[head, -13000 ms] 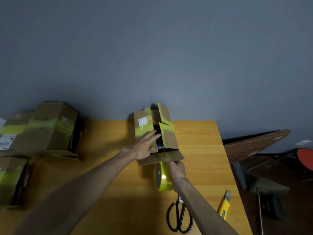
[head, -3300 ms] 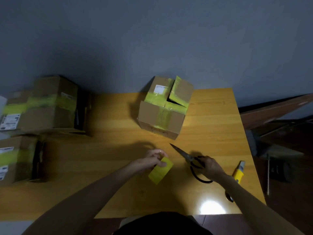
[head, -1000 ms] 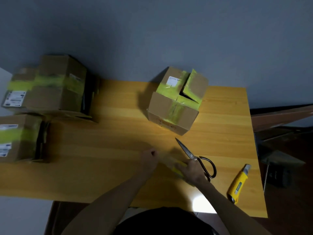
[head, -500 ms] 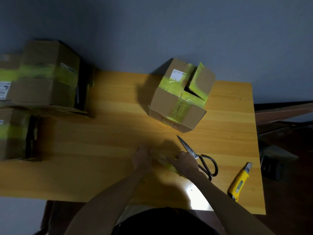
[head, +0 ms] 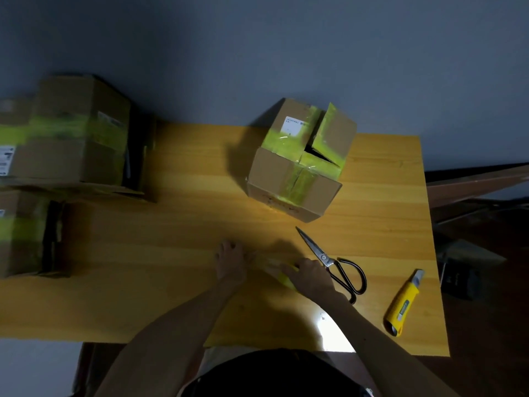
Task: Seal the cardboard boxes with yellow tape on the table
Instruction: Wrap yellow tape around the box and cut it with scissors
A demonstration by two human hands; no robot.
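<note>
Head view: the left hand (head: 230, 260) and the right hand (head: 310, 275) sit close together over the near part of the yellow wooden table (head: 171, 224). Each has its fingers curled onto one end of a short strip of yellow tape (head: 282, 275) stretched between them. The left fingertips are blurred, so how they pinch cannot be told, nor whether the strip touches the tabletop.

Black-handled steel scissors (head: 335, 262) lie just right of the right hand, with a yellow utility knife (head: 403, 303) farther right. The small brown cardboard box with yellow bands (head: 300, 159) stands ahead of the right hand, well apart. One top flap is raised over a dark gap. Two larger taped cardboard boxes (head: 65, 130) stand far to the left of the left hand.

The step looks like carrying the strip to that gap. It should go best with the strip kept taut so it cannot fold onto itself. The raised flap should be pressed flat first, then the strip laid across the seam and rubbed outward from its middle.
</note>
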